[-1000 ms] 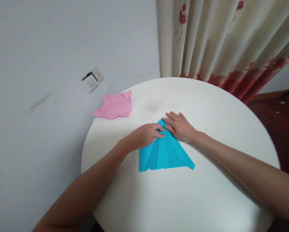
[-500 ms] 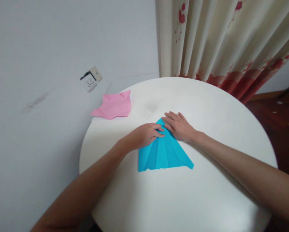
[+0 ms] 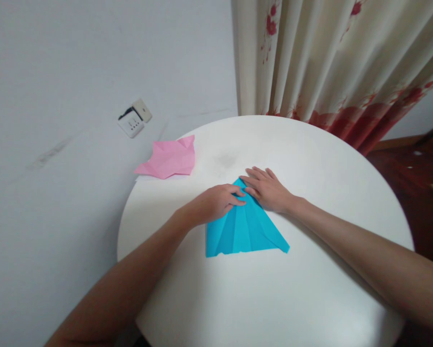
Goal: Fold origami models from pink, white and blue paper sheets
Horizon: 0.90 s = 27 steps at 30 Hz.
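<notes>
A blue sheet of folded paper (image 3: 242, 231) lies flat on the white table, narrow at the far end and wide toward me. Creases fan out from its far tip, and its near right corner juts out in a small point. My left hand (image 3: 220, 201) rests on the paper's upper left part, fingers bent and a gap between thumb and fingers. My right hand (image 3: 269, 189) lies flat with fingers spread along the upper right edge, its fingertips by the tip. The hands cover part of both slanted edges.
The round white table (image 3: 274, 299) stands against the wall. At its far left edge lies creased pink paper (image 3: 173, 156) on top of something white. A wall socket (image 3: 132, 123) is on the left, and a floral curtain (image 3: 310, 62) hangs behind.
Both hands and the blue paper keep their places on the table. The whole view has shifted very slightly.
</notes>
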Each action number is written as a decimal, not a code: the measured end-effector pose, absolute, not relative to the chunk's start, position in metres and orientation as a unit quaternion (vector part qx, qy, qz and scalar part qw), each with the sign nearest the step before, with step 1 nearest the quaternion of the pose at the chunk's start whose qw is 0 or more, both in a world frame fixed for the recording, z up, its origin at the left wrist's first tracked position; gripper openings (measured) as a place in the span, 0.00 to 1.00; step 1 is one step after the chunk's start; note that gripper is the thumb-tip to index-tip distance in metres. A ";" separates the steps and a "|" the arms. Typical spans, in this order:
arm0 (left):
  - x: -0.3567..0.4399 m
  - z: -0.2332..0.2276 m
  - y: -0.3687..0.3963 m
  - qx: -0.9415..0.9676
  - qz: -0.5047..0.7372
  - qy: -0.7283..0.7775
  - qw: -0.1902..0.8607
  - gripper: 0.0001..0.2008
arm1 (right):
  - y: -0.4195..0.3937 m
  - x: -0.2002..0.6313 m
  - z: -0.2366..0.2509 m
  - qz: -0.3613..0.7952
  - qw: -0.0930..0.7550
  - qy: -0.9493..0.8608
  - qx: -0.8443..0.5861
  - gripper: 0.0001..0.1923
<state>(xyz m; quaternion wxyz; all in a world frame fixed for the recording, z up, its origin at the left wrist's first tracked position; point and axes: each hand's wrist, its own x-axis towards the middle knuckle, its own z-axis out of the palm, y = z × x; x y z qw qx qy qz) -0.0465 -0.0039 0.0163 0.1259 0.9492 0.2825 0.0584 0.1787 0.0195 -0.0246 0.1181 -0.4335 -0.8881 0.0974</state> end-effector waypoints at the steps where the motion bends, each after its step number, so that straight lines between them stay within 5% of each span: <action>1: -0.046 0.017 -0.004 0.949 0.059 0.284 0.126 0.17 | 0.019 0.179 -0.024 0.098 0.118 -0.888 -0.433 0.30; 27: -0.048 0.013 -0.003 0.949 0.067 0.281 0.129 0.17 | 0.020 0.179 -0.023 0.089 0.103 -0.894 -0.426 0.29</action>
